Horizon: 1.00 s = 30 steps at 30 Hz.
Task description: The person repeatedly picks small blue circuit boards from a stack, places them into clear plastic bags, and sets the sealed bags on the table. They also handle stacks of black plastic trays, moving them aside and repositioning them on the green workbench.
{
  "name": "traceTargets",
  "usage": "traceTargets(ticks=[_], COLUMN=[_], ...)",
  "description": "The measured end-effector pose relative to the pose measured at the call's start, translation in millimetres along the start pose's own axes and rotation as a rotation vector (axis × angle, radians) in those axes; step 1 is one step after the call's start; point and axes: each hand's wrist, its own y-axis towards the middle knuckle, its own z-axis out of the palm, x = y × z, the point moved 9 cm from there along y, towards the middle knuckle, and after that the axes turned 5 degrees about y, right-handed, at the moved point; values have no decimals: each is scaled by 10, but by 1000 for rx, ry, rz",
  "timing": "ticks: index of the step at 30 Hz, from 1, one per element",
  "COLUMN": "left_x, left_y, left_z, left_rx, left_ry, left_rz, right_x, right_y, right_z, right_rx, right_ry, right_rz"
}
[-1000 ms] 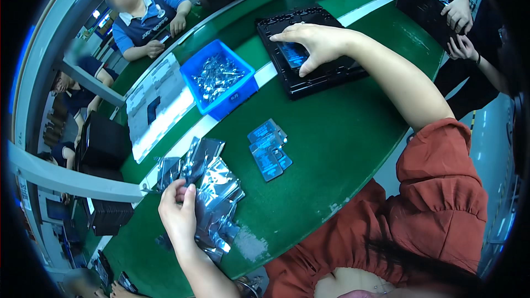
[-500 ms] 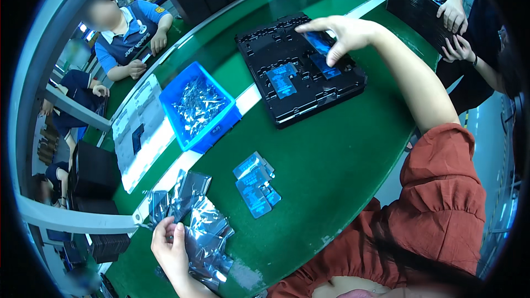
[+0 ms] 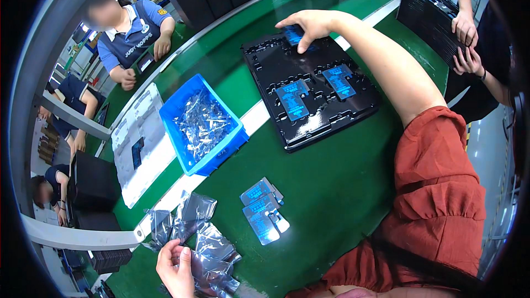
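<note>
My right hand [image 3: 310, 27] is over the far part of a black moulded tray [image 3: 353, 111], thumb and forefinger closed on the edges of a dark flat battery pack [image 3: 293, 35]. Two more blue-filmed battery packs, a left one [image 3: 292, 99] and a right one [image 3: 338, 81], lie flat in the tray's nearer pockets. My left hand [image 3: 175, 271], fingers curled, grips the edge of a silver bag [image 3: 212, 254] in a small pile of such bags. Between the pile and the tray, several battery packs [image 3: 259, 212] overlap on the green tabletop.
A blue bin [image 3: 204, 127] full of crumpled silver wrappers stands left of the tray. Beyond it a white tray [image 3: 130, 160] holds one dark piece. A co-worker [image 3: 135, 38] sits across the table; another person's hands [image 3: 466, 44] hold stacked black trays at the right.
My right hand has moved from the tray's right pocket to its far edge, uncovering the battery pack there. My left hand stays at the silver bags. The view has shifted slightly.
</note>
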Motion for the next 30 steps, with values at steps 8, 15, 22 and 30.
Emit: traceTargets(ticks=[8, 15, 22, 30], left_x=[-34, -102, -190, -231], left_y=[-10, -54, -75, -56], left_z=[0, -49, -1, -6], left_rx=[10, -6, 31, 4], left_ry=[12, 74, 45, 36], left_rz=[-1, 54, 39, 60], right_x=[354, -186, 77, 0], right_y=[207, -1014, -1670, -1721], right_z=[144, 40, 180, -116], right_rx=[-99, -267, -334, -520], right_ry=[94, -221, -79, 219], right_rz=[-120, 415, 505, 570])
